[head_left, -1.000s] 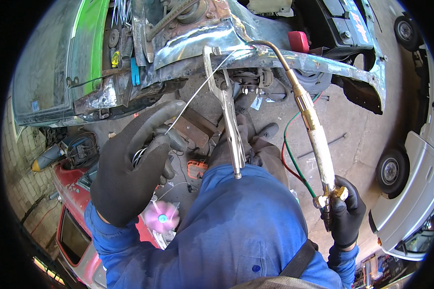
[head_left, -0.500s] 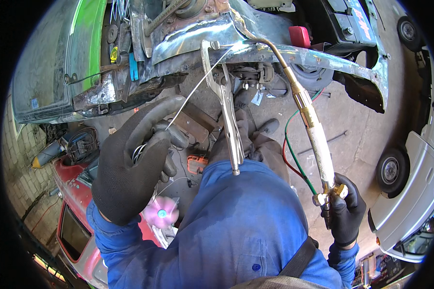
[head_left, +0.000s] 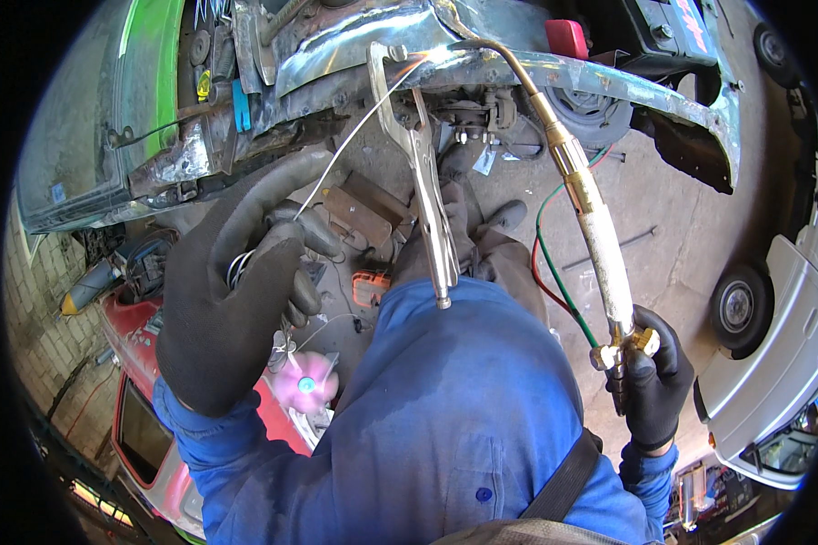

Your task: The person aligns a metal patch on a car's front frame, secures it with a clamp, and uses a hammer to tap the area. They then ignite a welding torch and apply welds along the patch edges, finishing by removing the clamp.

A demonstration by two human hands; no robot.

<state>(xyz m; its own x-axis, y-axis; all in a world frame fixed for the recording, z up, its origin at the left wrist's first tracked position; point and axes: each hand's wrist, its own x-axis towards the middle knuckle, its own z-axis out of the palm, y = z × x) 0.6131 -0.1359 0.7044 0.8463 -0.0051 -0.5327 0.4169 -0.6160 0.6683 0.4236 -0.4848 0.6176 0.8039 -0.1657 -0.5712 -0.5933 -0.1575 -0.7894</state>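
My left hand, in a black glove, pinches a thin filler wire. The wire's tip glows orange where it meets the bright flame at the metal panel edge. Some wire is looped inside the palm. My right hand, also gloved, is closed round the valve end of a brass gas welding torch, whose bent nozzle reaches that same spot. Locking pliers are clamped on the panel just left of the flame and hang down, with neither hand touching them.
Red and green hoses trail beside the torch. A green car door stands at the far left, and a black battery at the far right. A white vehicle is on the right; an orange tool lies on the floor.
The wire's tip now glows orange at the flame. My left hand has shifted slightly left and up, and the panel, pliers and torch sit a little higher in the view.
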